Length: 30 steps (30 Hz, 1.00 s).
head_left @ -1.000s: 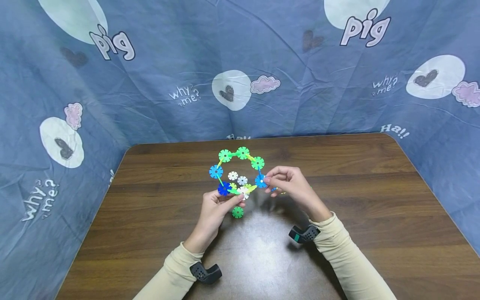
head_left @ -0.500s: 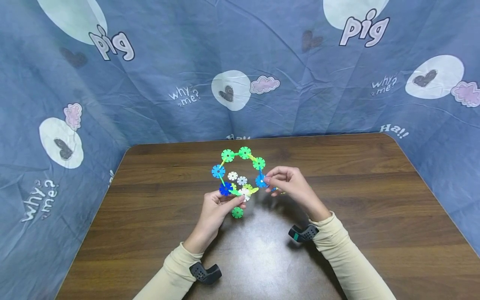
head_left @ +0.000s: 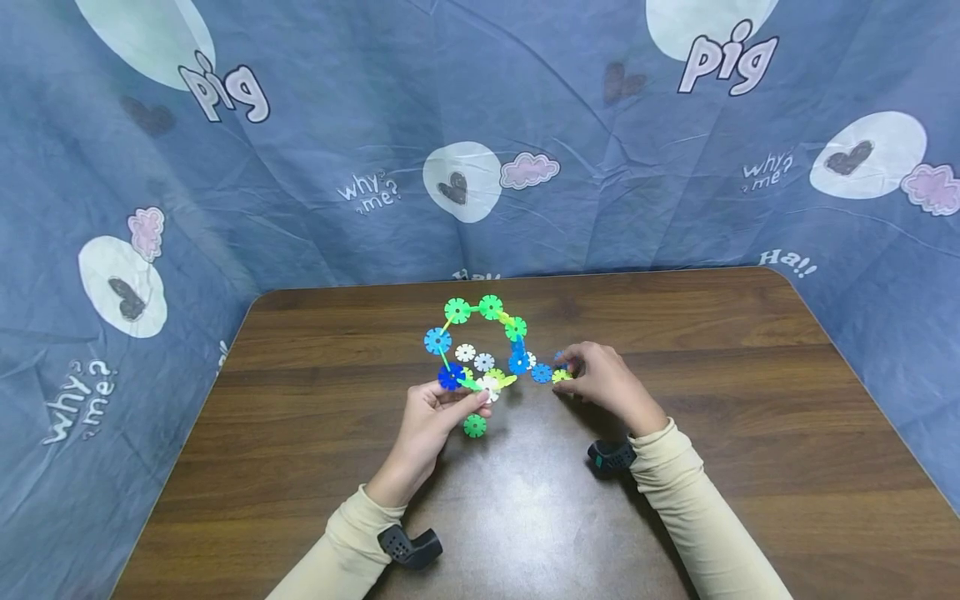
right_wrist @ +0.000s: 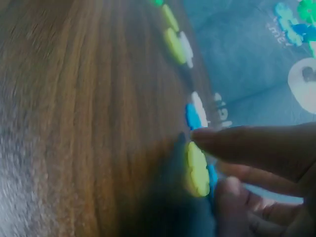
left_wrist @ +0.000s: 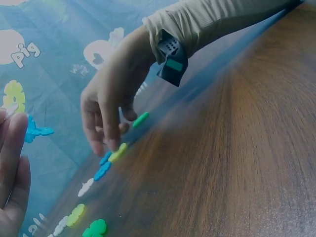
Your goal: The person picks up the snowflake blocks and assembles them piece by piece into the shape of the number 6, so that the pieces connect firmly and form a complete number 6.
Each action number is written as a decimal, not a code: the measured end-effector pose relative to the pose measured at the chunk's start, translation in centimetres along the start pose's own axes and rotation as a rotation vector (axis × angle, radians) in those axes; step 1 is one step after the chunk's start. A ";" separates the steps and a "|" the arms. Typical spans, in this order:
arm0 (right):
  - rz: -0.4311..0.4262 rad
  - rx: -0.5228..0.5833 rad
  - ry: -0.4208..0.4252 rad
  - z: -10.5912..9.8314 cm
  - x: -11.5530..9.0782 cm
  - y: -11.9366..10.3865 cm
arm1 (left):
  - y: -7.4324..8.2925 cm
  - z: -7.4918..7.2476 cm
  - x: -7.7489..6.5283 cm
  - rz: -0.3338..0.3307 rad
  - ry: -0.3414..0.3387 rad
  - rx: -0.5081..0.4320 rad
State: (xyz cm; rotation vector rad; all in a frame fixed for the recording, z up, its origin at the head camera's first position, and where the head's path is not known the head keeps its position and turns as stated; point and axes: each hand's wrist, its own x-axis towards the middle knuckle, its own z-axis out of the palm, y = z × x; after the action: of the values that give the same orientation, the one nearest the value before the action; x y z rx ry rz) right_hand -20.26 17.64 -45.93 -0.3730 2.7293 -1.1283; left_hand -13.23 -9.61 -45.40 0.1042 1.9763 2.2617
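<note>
My left hand (head_left: 431, 421) pinches a white snowflake disc (head_left: 491, 388) between thumb and fingers. That disc belongs to a raised ring of linked snowflake discs, with green ones (head_left: 491, 307) at its far side and blue ones (head_left: 437, 341) at its sides. To the right, my right hand (head_left: 606, 387) reaches down to the table, thumb and fingers apart around a loose yellow disc (right_wrist: 198, 170). Its fingertips are close to the yellow disc; whether they touch it is unclear. A blue disc (head_left: 542, 372) lies just left of that hand.
Loose white discs (head_left: 465, 352) and yellow-green discs lie on the wooden table (head_left: 337, 350) behind and below the ring. One green disc (head_left: 475, 426) lies nearer, beside the left hand. A blue printed cloth (head_left: 300, 208) hangs behind the table.
My right hand has let go of the ring's blue disc and moved right and down to the loose discs on the table. My left hand still holds the ring, which has shifted slightly.
</note>
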 end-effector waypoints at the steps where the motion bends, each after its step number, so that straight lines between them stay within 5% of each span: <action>1: 0.009 -0.023 -0.006 0.0 0.0 0.1 | 0.0 0.0 0.0 0.001 -0.001 0.000; 13: 0.084 0.002 -0.025 -0.2 0.0 0.6 | 0.0 -0.1 -0.1 0.050 -0.008 -0.006; 19: 0.038 0.224 -0.056 -0.1 0.1 0.5 | 0.1 -0.2 -0.1 0.069 -0.018 0.006; 27: -0.082 0.710 -0.011 -1.0 -0.9 -2.4 | 0.1 -0.2 -0.1 0.074 -0.013 0.001; 30: -0.109 0.774 -0.028 -1.1 -1.5 -3.5 | 0.1 -0.2 0.0 0.068 -0.010 -0.003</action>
State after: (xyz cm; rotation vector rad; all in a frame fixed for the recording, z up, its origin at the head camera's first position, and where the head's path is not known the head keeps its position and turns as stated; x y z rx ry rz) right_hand -18.55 16.39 -42.59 -0.4053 2.0345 -2.0402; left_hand -13.23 -9.82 -45.35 0.1841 1.9940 2.3006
